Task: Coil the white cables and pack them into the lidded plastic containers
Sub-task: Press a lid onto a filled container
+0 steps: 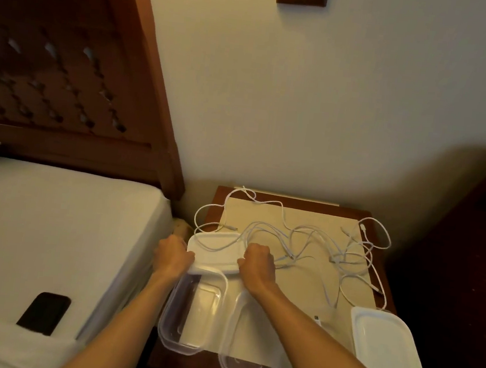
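Now both hands (215,260) grip lid (213,251) ends, long axis running left-right.

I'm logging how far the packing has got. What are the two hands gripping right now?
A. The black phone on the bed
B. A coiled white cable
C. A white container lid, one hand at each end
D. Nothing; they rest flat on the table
C: the left hand and right hand grip opposite ends of the white lid, with the clear container open just below it and the white cables lying loose.
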### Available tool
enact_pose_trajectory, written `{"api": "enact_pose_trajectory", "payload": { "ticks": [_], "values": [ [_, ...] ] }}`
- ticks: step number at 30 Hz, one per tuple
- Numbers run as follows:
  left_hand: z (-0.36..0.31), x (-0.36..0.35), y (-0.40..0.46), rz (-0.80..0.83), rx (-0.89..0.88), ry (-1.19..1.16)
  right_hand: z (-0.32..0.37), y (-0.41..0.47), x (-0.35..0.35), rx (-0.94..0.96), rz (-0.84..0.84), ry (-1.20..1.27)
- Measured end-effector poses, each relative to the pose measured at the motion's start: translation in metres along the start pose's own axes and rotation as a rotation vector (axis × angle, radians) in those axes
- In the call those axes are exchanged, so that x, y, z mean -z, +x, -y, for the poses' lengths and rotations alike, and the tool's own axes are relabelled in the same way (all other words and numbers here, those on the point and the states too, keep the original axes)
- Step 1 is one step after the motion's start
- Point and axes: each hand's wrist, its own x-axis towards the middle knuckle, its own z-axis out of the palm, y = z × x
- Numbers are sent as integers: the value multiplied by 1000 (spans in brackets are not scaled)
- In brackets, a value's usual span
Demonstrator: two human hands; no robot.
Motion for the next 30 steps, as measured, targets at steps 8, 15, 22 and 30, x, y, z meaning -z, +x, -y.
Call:
{"api": "enact_pose_trajectory", "payload": {
  "ticks": [8,15,22,30],
  "values": [
    [-8,-1,10,43,89,-102,8,18,-1,-155,-51,105],
    [-31,23,12,-8,80,-179,18,26,10,-249,-73,206],
    [-56,74,-4,-53,124,-279,15,-5,53,-208,-13,426],
    [-89,103,-93,-33,-263,-224,-32,-94,123,-136,24,636]
  ]
}}
